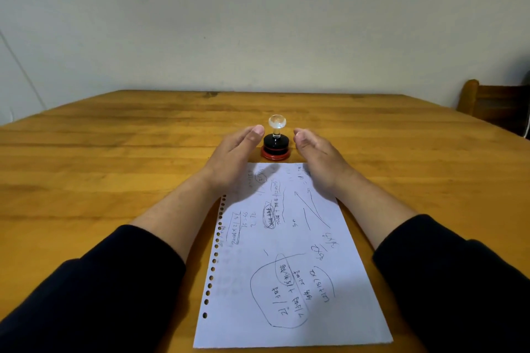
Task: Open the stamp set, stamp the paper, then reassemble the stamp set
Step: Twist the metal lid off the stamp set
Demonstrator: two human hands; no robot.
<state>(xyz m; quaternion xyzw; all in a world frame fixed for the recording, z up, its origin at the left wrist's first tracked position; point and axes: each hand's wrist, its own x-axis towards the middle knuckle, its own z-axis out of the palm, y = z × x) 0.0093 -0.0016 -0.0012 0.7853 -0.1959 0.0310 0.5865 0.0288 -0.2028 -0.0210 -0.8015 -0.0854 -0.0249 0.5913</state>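
Note:
The stamp set (276,141) stands upright on the wooden table (114,152), just beyond the far edge of the paper. It has a clear round knob on a thin stem, a black body and a red base. A white punched sheet of paper (286,261) with handwritten notes lies in front of me. My left hand (235,157) is just left of the stamp, fingers extended, holding nothing. My right hand (315,155) mirrors it on the right side, also empty. Neither hand touches the stamp; small gaps show on both sides.
A plain wall rises behind the table's far edge. A wooden chair back (493,106) stands at the far right. Dark sleeves cover both forearms near the camera.

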